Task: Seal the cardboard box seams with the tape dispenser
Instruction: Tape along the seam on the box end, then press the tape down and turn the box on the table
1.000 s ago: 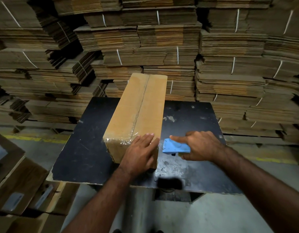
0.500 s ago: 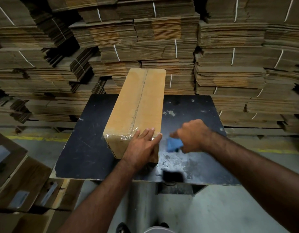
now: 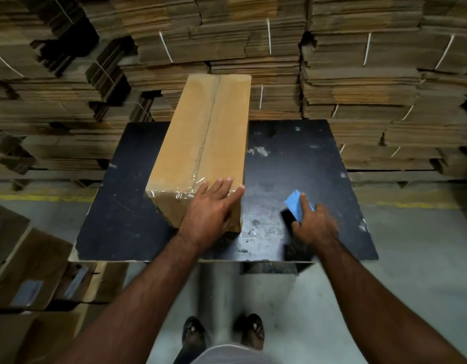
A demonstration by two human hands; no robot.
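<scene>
long cardboard box [image 3: 201,145] under flat, spread left hand [image 3: 210,210]: likely light, stiff-edged, slippery where taped; blue tape dispenser [image 3: 296,207] gripped in closed right hand [image 3: 315,225], well right of left hand.

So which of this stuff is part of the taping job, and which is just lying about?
In the job:
cardboard box, left hand pressing its near end
blue tape dispenser, held in right hand
black table under the box

Lying about:
bundled flat cardboard stacks behind
flat boxes on the floor, left
</scene>
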